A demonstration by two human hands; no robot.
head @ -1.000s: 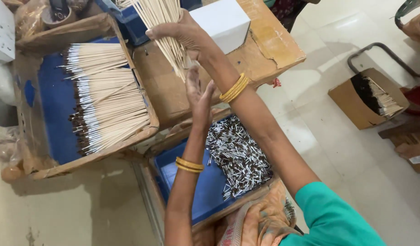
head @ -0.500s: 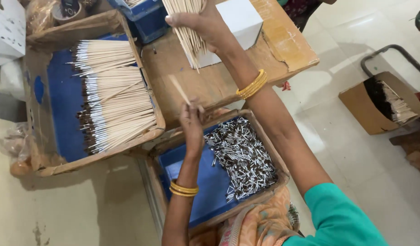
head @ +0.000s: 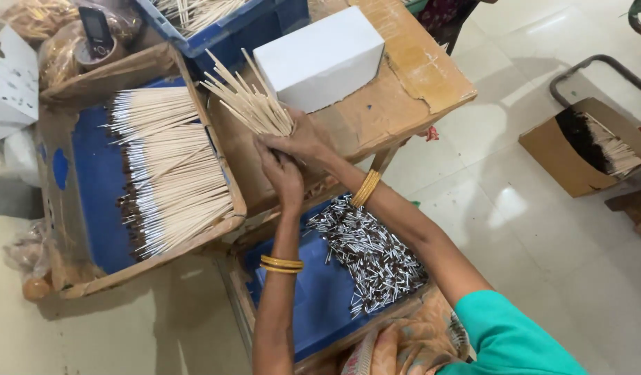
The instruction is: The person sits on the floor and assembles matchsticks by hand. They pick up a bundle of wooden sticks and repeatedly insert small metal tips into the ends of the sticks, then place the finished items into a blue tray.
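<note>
1. Cardboard worktop [head: 404,76] carries a white box [head: 320,55].
2. Just left of that box, your right hand [head: 303,142] now clasps the fanned stick bundle [head: 247,104].
3. Your left hand [head: 282,173] has risen to press its base, squaring it.

A pale, glossy tiled floor [head: 543,229] fills the right side and reflects soft overhead light in bright patches. Near the centre stands a low work surface covered in worn brown cardboard [head: 397,90], with a wooden tray lined in blue [head: 91,180] to its left. At the far right a bent metal tube frame [head: 591,69] stands beside an open cardboard box [head: 549,149] on the floor.
</note>
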